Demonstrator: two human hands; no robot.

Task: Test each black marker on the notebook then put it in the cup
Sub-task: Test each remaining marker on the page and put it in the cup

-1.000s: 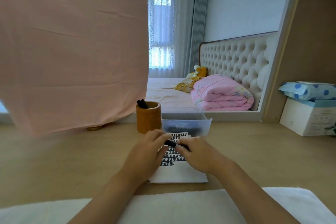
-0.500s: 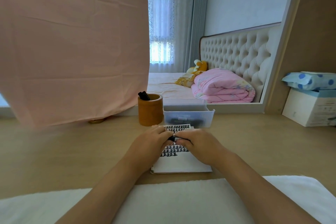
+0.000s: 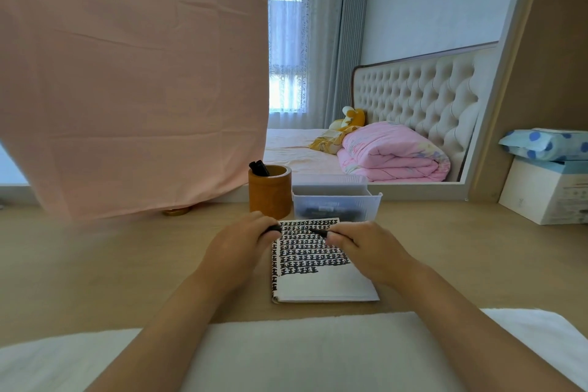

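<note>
Head view: left hand (image 3: 238,248) pinches a dark cap (image 3: 274,227), right hand (image 3: 366,248) pinches the marker (image 3: 318,231), apart, both over notebook (image 3: 318,283); cup (image 3: 269,197) just beyond left hand.

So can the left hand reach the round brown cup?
Probably yes: the left hand sits just before the round brown wooden cup, nothing between them, though it pinches a small black marker cap.

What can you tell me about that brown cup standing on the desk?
The cup is a plain brown cylinder that looks like wood or bamboo, open-topped and upright on the desk. Black markers lean inside against its left rim, ends sticking out. It stands just left of a clear plastic bin, too close to tell whether they touch, beyond the far left corner of the notebook.
</note>
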